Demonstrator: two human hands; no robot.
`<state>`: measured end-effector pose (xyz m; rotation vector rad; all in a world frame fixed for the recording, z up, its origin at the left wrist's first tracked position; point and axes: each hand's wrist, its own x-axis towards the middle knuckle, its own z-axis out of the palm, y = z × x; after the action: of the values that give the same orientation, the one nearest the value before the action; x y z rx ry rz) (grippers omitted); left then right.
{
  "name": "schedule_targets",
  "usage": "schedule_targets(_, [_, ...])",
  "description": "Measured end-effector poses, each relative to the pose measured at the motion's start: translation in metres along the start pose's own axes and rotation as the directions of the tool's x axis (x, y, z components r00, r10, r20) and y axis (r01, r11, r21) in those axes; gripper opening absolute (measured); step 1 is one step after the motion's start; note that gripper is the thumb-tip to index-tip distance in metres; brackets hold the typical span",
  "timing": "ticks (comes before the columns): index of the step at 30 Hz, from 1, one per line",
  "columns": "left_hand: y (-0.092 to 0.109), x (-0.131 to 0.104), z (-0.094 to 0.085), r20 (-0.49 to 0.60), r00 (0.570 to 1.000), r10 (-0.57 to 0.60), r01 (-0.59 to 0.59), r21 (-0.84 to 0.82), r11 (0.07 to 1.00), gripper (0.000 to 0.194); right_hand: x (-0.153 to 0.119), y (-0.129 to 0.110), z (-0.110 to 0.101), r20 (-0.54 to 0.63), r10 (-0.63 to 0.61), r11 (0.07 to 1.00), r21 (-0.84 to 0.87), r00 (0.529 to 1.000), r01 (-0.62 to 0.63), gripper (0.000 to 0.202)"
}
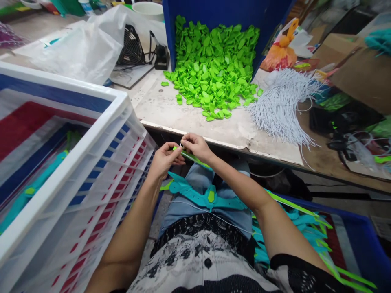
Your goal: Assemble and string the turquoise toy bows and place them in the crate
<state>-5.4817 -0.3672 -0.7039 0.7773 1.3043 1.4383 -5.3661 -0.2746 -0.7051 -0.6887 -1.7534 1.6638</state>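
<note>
Green strip (198, 161) sits at the person's fingertips above the lap: L hand (165, 159) nearly closed, pinching one end, R hand (197, 147) w/ thumb & fingertip together on a small pale bit (181, 144), too tiny to ID. Teal piece (210, 197) lies on the lap approx 5 o'clock; green pieces (215, 69) heap at 1, white cords (282, 108) at 2, white crate (120, 97) at 9.
</note>
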Motion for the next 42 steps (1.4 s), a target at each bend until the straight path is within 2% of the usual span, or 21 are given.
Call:
schedule_targets(3, [0.000, 0.001, 0.005, -0.111, 0.976, 0.186, -0.159, 0.211, 0.964, 0.028, 0.018, 0.000, -0.008, -0.064, -0.004, 0.999, -0.047, 0.998, 0.001, 0.022])
schedule_targets(5, [-0.003, 0.000, 0.011, -0.171, 0.932, 0.318, -0.276, 0.231, 0.933, 0.019, 0.040, -0.008, -0.026, -0.243, -0.012, 0.997, -0.071, 0.970, -0.006, 0.018])
schedule_targets(6, [-0.004, -0.002, 0.015, -0.183, 0.914, 0.361, -0.320, 0.218, 0.922, 0.016, 0.052, -0.014, -0.037, -0.371, -0.021, 0.997, -0.071, 0.928, -0.006, 0.015])
schedule_targets(7, [-0.005, -0.003, 0.018, -0.170, 0.904, 0.391, -0.354, 0.212, 0.911, 0.012, 0.062, -0.022, -0.047, -0.497, -0.041, 0.998, -0.068, 0.866, 0.008, 0.013])
schedule_targets(9, [-0.003, -0.003, 0.022, -0.090, 0.908, 0.410, -0.379, 0.246, 0.892, 0.010, 0.072, -0.038, -0.059, -0.644, -0.134, 0.991, -0.098, 0.753, 0.093, 0.010])
schedule_targets(10, [-0.001, -0.001, 0.022, -0.039, 0.922, 0.386, -0.364, 0.255, 0.896, 0.011, 0.070, -0.045, -0.058, -0.642, -0.214, 0.977, -0.145, 0.736, 0.158, 0.009])
schedule_targets(11, [0.003, 0.002, 0.022, 0.001, 0.942, 0.335, -0.327, 0.226, 0.918, 0.013, 0.063, -0.051, -0.052, -0.585, -0.312, 0.950, -0.211, 0.749, 0.231, 0.010])
schedule_targets(14, [0.014, 0.017, 0.020, 0.030, 0.993, 0.115, -0.113, -0.070, 0.991, 0.023, 0.020, -0.053, -0.017, -0.218, -0.565, 0.798, -0.390, 0.796, 0.460, 0.012])
schedule_targets(16, [0.022, 0.027, 0.016, 0.022, 0.999, 0.031, -0.026, -0.229, 0.973, 0.027, -0.010, -0.042, 0.004, -0.097, -0.610, 0.739, -0.428, 0.787, 0.520, 0.011])
schedule_targets(18, [0.030, 0.033, 0.012, -0.017, 0.999, 0.040, -0.043, -0.192, 0.980, 0.025, -0.028, -0.025, 0.016, -0.106, -0.587, 0.753, -0.436, 0.803, 0.493, 0.011])
schedule_targets(20, [0.037, 0.033, 0.009, -0.095, 0.984, 0.153, -0.152, 0.011, 0.988, 0.019, -0.030, -0.008, 0.018, -0.169, -0.531, 0.804, -0.408, 0.830, 0.432, 0.011])
schedule_targets(22, [0.043, 0.029, 0.009, -0.163, 0.936, 0.311, -0.269, 0.237, 0.934, 0.013, -0.024, 0.003, 0.017, -0.239, -0.474, 0.856, -0.351, 0.847, 0.380, 0.011])
schedule_targets(23, [0.044, 0.026, 0.010, -0.183, 0.910, 0.371, -0.310, 0.291, 0.905, 0.010, -0.021, 0.006, 0.016, -0.271, -0.449, 0.877, -0.318, 0.852, 0.361, 0.012])
schedule_targets(24, [0.044, 0.024, 0.012, -0.197, 0.897, 0.396, -0.333, 0.288, 0.898, 0.009, -0.017, 0.007, 0.017, -0.298, -0.426, 0.894, -0.288, 0.854, 0.345, 0.013])
schedule_targets(25, [0.044, 0.022, 0.014, -0.206, 0.903, 0.378, -0.330, 0.233, 0.915, 0.009, -0.014, 0.007, 0.017, -0.323, -0.406, 0.906, -0.264, 0.855, 0.331, 0.015])
schedule_targets(29, [0.039, 0.019, 0.019, -0.172, 0.976, 0.134, -0.155, -0.110, 0.982, 0.021, -0.009, -0.005, 0.022, -0.432, -0.389, 0.918, -0.253, 0.814, 0.304, 0.017])
schedule_targets(32, [0.039, 0.018, 0.016, -0.089, 0.994, 0.066, -0.079, -0.147, 0.986, 0.029, -0.006, -0.011, 0.023, -0.469, -0.410, 0.911, -0.261, 0.783, 0.321, 0.015])
schedule_targets(36, [0.039, 0.017, 0.010, -0.017, 0.999, 0.042, -0.044, -0.146, 0.988, 0.032, -0.001, -0.010, 0.024, -0.425, -0.473, 0.880, -0.270, 0.772, 0.391, 0.013])
schedule_targets(40, [0.035, 0.017, 0.013, -0.095, 0.995, 0.038, -0.059, -0.231, 0.971, 0.025, -0.002, -0.007, 0.023, -0.278, -0.502, 0.856, -0.297, 0.819, 0.424, 0.020])
schedule_targets(42, [0.034, 0.019, 0.017, -0.136, 0.990, 0.033, -0.069, -0.267, 0.961, 0.020, -0.004, -0.007, 0.021, -0.246, -0.507, 0.851, -0.293, 0.826, 0.435, 0.024])
